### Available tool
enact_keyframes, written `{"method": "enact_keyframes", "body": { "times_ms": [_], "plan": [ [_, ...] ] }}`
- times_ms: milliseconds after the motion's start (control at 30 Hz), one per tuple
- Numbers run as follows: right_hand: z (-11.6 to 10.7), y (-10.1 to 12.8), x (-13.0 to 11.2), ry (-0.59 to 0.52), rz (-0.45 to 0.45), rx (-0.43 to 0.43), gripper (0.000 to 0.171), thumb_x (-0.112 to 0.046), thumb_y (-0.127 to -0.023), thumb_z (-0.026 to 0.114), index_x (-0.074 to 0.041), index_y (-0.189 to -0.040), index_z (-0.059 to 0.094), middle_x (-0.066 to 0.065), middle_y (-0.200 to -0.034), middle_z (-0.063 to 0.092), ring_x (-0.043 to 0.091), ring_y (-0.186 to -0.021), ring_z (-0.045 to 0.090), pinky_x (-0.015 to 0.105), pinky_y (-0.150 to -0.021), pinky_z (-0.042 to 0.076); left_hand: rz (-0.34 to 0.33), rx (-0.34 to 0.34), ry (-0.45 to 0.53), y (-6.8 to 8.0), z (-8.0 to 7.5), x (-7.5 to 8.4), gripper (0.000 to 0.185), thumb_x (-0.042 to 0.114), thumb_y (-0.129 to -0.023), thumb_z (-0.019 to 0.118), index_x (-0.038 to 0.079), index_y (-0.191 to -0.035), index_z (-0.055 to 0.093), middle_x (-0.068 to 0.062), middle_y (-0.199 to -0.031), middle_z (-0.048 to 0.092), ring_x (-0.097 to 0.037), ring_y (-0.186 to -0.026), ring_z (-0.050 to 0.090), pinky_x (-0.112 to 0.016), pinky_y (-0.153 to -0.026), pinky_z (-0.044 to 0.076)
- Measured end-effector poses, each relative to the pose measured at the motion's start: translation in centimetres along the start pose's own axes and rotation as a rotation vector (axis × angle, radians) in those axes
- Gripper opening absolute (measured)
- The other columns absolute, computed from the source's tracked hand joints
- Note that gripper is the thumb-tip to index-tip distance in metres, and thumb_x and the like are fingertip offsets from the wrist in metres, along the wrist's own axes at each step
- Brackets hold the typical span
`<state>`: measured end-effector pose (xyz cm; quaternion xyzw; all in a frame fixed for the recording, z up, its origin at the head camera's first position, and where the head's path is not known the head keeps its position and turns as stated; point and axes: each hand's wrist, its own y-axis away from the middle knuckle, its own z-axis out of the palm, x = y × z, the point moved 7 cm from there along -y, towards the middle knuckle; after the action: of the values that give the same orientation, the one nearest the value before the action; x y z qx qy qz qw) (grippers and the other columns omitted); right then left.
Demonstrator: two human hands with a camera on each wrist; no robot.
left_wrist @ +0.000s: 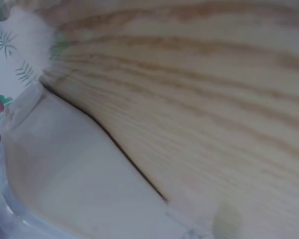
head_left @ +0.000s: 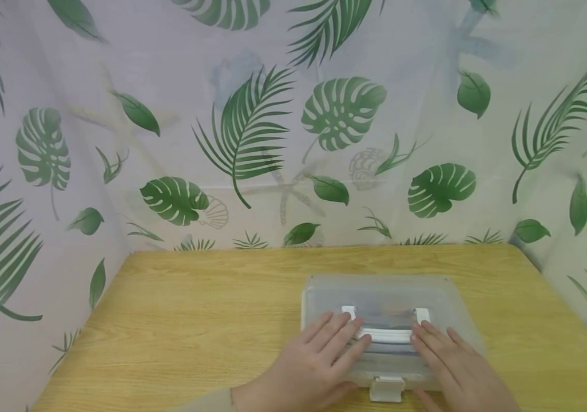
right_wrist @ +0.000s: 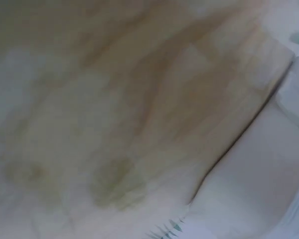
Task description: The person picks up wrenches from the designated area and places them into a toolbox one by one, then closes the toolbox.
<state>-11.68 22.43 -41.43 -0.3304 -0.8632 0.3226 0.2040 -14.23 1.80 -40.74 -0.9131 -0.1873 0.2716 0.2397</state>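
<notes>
My left hand [head_left: 308, 366] lies flat on the lid of a clear plastic box [head_left: 448, 312], fingers straight and slightly spread, the tips touching the left end of the white handle [head_left: 385, 335]. My right hand [head_left: 453, 366] lies the same way on the other side, fingers straight, tips at the handle's right end. Neither hand grips anything; both just press on the lid.

The box is a shallow, frosted, see-through case with rounded corners and a smooth lid. Its handle is a flat white bar folded down across the lid, and a white latch [head_left: 387, 389] hangs at the side nearest me. It sits on the table [head_left: 195, 320], right of the middle and close to the near edge. The tabletop is pale wood with a long streaky grain.

A thin curtain [head_left: 247, 126] printed with green leaves hangs behind the table and along both sides. Both wrist views are blurred, showing little beyond the wood grain and the box's edge [left_wrist: 65, 164].
</notes>
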Motion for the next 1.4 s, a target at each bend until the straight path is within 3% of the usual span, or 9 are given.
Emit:
{"method": "enact_keyframes", "body": {
  "times_ms": [133,233,400,500,567,700,967,1167,1400],
  "plan": [
    [0.1,0.3,-0.3,0.028,0.013,-0.003,0.077,-0.06,-0.111,0.037,0.008,-0.14,0.06,0.007,-0.169,0.043,0.012,-0.165,0.022,0.029,-0.136,0.011,0.037,-0.018,-0.064,-0.3,0.3,0.5,0.084,0.061,-0.091,0.075,0.009,-0.153,0.054,-0.014,-0.157,0.057,-0.028,-0.146,0.056,-0.042,-0.123,0.046],
    [0.4,0.4,-0.4,0.051,0.026,-0.024,0.078,-0.061,-0.111,0.036,0.007,-0.141,0.06,0.01,-0.167,0.046,0.012,-0.165,0.019,0.03,-0.137,0.01,0.069,-0.002,-0.127,-0.5,0.3,0.9,0.076,0.055,-0.096,0.071,0.008,-0.154,0.054,-0.015,-0.157,0.058,-0.028,-0.146,0.057,-0.043,-0.121,0.047],
    [0.7,0.5,-0.6,0.061,0.002,0.019,0.075,-0.059,-0.111,0.038,0.008,-0.138,0.061,0.013,-0.166,0.047,0.014,-0.165,0.021,0.031,-0.137,0.012,0.121,0.013,-0.204,-0.9,0.7,1.7,0.049,0.032,-0.112,0.05,0.005,-0.153,0.054,-0.014,-0.156,0.058,-0.027,-0.144,0.058,-0.043,-0.119,0.049],
    [0.9,0.3,-0.7,0.064,-0.051,0.077,0.071,-0.054,-0.112,0.04,0.01,-0.135,0.061,0.013,-0.168,0.043,0.017,-0.164,0.025,0.033,-0.137,0.014,0.137,-0.001,-0.22,-1.0,1.0,2.0,0.045,0.023,-0.116,0.039,0.003,-0.155,0.051,-0.015,-0.158,0.056,-0.026,-0.146,0.056,-0.041,-0.119,0.049],
    [0.9,0.0,-0.8,0.074,-0.087,0.109,0.069,-0.051,-0.113,0.04,0.011,-0.133,0.062,0.014,-0.17,0.039,0.02,-0.164,0.026,0.035,-0.137,0.015,0.138,-0.013,-0.223,-1.1,1.1,2.2,0.046,0.024,-0.116,0.039,0.002,-0.156,0.049,-0.014,-0.158,0.056,-0.026,-0.148,0.055,-0.039,-0.12,0.048],
    [0.7,-0.3,-1.1,0.086,-0.126,0.164,0.066,-0.046,-0.114,0.042,0.014,-0.129,0.063,0.02,-0.163,0.048,0.023,-0.163,0.03,0.037,-0.136,0.018,0.148,-0.001,-0.236,-1.4,1.2,2.6,0.05,0.03,-0.115,0.043,0.0,-0.155,0.049,-0.014,-0.156,0.059,-0.026,-0.146,0.056,-0.038,-0.118,0.05],
    [0.9,0.1,-1.0,0.091,-0.144,0.156,0.069,-0.05,-0.113,0.044,0.014,-0.134,0.062,0.028,-0.143,0.065,0.024,-0.162,0.031,0.038,-0.136,0.021,0.146,0.1,-0.284,-1.9,1.3,2.9,0.043,0.021,-0.115,0.038,0.001,-0.147,0.057,-0.014,-0.147,0.066,-0.025,-0.138,0.064,-0.038,-0.111,0.056],
    [0.9,0.4,-0.8,0.089,-0.142,0.107,0.072,-0.052,-0.113,0.042,0.013,-0.137,0.06,0.026,-0.149,0.061,0.023,-0.163,0.028,0.036,-0.136,0.019,0.141,0.117,-0.29,-2.1,1.3,3.0,0.041,0.022,-0.114,0.04,0.002,-0.145,0.059,-0.014,-0.145,0.068,-0.025,-0.136,0.065,-0.037,-0.11,0.057],
    [0.9,0.5,-0.6,0.082,-0.148,0.042,0.075,-0.056,-0.112,0.039,0.011,-0.141,0.057,0.019,-0.168,0.041,0.022,-0.165,0.024,0.034,-0.136,0.016,0.145,0.099,-0.274,-2.0,1.2,2.8,0.041,0.02,-0.114,0.039,0.002,-0.146,0.058,-0.014,-0.147,0.066,-0.025,-0.137,0.064,-0.038,-0.113,0.055]
  ]
}}
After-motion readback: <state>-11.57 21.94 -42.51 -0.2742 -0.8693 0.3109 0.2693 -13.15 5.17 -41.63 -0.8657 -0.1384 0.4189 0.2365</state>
